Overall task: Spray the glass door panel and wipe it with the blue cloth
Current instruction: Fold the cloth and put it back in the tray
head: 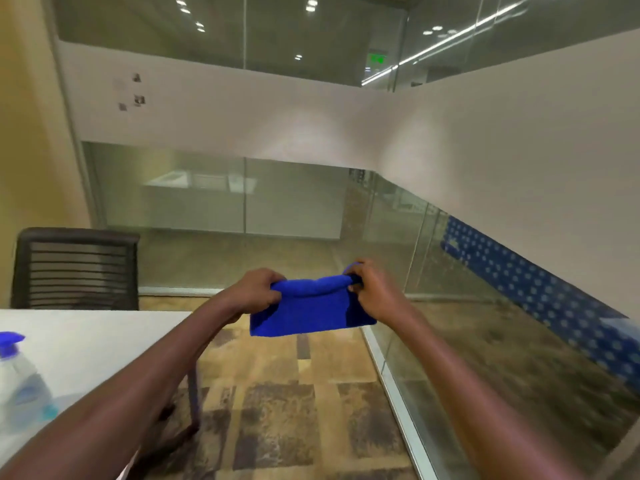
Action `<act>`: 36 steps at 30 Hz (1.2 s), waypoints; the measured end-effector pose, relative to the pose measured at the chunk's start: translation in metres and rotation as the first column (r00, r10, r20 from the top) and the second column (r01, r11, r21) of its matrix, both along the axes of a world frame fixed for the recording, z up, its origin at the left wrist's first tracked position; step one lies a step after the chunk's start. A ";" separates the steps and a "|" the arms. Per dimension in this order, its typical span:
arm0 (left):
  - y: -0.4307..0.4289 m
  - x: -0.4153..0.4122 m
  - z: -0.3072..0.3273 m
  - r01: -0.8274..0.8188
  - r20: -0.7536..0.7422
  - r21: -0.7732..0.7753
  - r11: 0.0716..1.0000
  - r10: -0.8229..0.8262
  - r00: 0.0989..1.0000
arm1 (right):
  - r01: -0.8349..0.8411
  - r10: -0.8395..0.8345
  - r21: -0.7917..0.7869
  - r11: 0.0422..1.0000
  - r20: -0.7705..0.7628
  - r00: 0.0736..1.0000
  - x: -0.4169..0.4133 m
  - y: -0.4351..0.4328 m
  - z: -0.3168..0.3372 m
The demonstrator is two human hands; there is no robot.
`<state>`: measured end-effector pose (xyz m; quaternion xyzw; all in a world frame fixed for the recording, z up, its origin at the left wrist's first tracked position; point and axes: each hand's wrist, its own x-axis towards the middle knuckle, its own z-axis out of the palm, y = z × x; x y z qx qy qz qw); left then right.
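I hold a folded blue cloth (304, 310) stretched between both hands at chest height over the floor. My left hand (258, 289) grips its left top corner and my right hand (369, 289) pinches its right top corner. A clear spray bottle (20, 382) with a blue trigger head stands on the white table at the lower left, apart from both hands. The glass panel (485, 323) with a frosted white band runs along my right side, beyond my right arm.
A white table (104, 341) fills the lower left, with a black mesh-backed chair (74, 268) behind it. More glass partitions (207, 195) close the far end of the room. Patterned carpet (287, 410) covers the floor between the table and the glass.
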<state>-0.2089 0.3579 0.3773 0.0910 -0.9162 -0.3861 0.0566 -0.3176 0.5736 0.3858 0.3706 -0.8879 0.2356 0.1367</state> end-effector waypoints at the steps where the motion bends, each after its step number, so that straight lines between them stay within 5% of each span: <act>1: -0.007 0.001 0.000 -0.043 0.019 -0.021 0.999 0.043 0.999 | -0.027 0.028 0.040 0.999 -0.021 0.999 -0.007 -0.011 0.000; 6: -0.041 0.004 -0.002 -0.163 0.116 -0.094 0.982 0.173 0.978 | -0.197 0.208 0.156 0.968 -0.056 0.977 -0.031 -0.066 0.008; 9: -0.055 0.011 -0.009 -0.190 0.130 -0.203 0.961 0.219 0.967 | -0.444 0.424 0.130 0.887 0.151 0.893 -0.036 -0.095 0.012; 14: -0.073 0.044 -0.031 -0.191 0.173 0.116 0.975 0.169 0.970 | -0.673 0.609 0.040 0.739 0.386 0.693 -0.032 -0.145 0.011; 19: -0.082 0.085 -0.062 -0.234 0.086 0.499 0.834 0.221 0.971 | -0.835 0.757 -0.003 0.550 0.425 0.497 -0.003 -0.202 0.004; 25: -0.093 0.132 -0.091 -0.344 0.082 0.609 0.715 0.375 0.923 | -0.946 0.828 0.082 0.313 0.464 0.314 0.053 -0.284 -0.021; 31: -0.139 0.197 -0.116 -0.487 -0.004 0.688 0.537 0.675 0.738 | -0.923 0.823 -0.103 0.371 0.496 0.276 0.112 -0.383 -0.051; 36: -0.198 0.244 -0.122 -0.452 -0.065 0.796 0.402 0.799 0.597 | -0.645 0.712 -0.537 0.545 0.702 0.018 0.148 -0.459 -0.077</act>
